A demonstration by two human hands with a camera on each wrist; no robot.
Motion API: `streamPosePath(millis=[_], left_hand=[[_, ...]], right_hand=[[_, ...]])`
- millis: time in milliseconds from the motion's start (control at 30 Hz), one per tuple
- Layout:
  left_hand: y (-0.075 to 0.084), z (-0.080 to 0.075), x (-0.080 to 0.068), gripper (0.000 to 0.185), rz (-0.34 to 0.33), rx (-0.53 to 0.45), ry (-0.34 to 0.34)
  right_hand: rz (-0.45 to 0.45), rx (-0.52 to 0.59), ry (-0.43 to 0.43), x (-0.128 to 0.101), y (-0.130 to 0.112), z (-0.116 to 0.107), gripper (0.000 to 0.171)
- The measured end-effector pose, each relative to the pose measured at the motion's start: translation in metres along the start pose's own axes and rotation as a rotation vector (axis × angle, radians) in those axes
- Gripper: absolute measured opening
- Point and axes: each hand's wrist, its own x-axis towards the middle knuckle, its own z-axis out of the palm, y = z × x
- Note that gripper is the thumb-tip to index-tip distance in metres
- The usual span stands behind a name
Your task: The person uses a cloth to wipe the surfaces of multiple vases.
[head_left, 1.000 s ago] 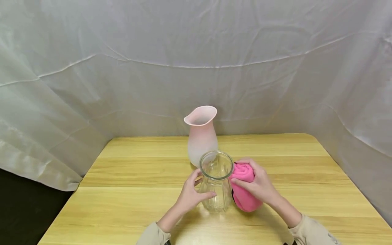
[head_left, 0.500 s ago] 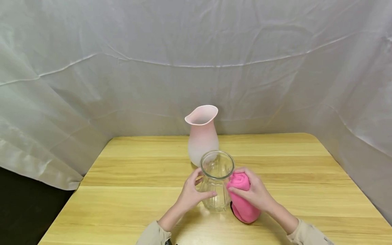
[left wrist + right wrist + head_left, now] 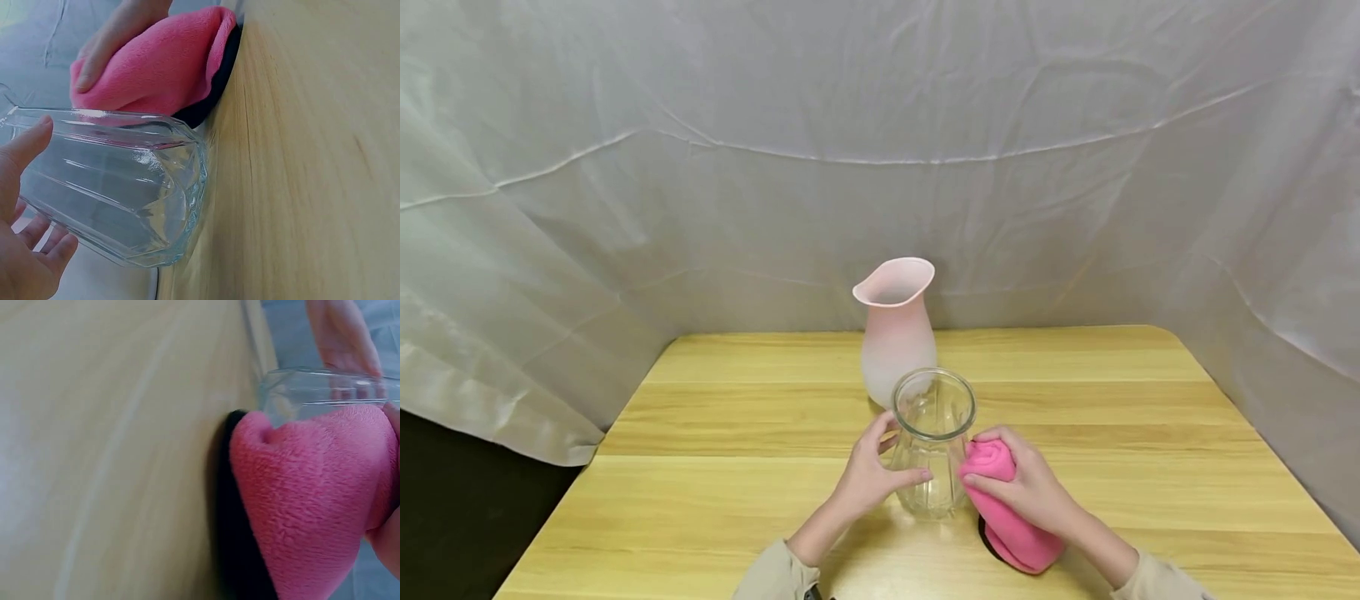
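Standing upright on the wooden table (image 3: pixel 737 500), the jar (image 3: pixel 946 479) is clear ribbed glass with a thick round rim, and its mouth faces up. The table and the lower part of the vase (image 3: pixel 898 350) show through its walls. The vase, pink at the top and fading to white below, stands upright behind the jar and a little to the left; its flared, wavy mouth shows a pale inner wall, while its bottom is out of sight. These 2 containers sit near the middle of the table.

Just right of the jar is the cloth (image 3: pixel 1011 525), pink and fluffy, rolled, with a black edge along its lower end. It leans, top toward the jar and bottom toward the person's right; whether it touches the glass I cannot tell. In the head view the jar stands partly in front of the vase and covers some of its lower side. A grey curtain (image 3: pixel 880 167) hangs behind the table.

The left hand (image 3: pixel 872 467) holds the jar, thumb across the near side and fingers round the left and far side, below the rim. The right hand (image 3: pixel 1030 483) grips the upper part of the cloth, thumb on the near side and the fingers partly hidden behind it.
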Motion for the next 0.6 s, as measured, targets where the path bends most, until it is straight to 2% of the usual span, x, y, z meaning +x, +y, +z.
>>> streamPosePath(millis=[100, 200, 367, 600], left_hand=[[0.012, -0.001, -0.003, 0.072, -0.003, -0.004, -0.007], [0.018, -0.002, -0.004, 0.072, -0.008, -0.002, -0.009], [0.019, -0.002, -0.004, 0.071, -0.011, -0.006, -0.005], [0.016, -0.002, -0.004, 0.072, -0.007, -0.009, -0.008]], right_hand=[[0.016, 0.000, 0.000, -0.001, 0.002, 0.001, 0.041], [0.027, -0.043, -0.043, -0.003, 0.004, 0.002, 0.040], [0.067, -0.117, -0.088, -0.007, 0.008, 0.001, 0.043], [0.169, -0.060, -0.062, -0.014, 0.000, -0.010, 0.052]])
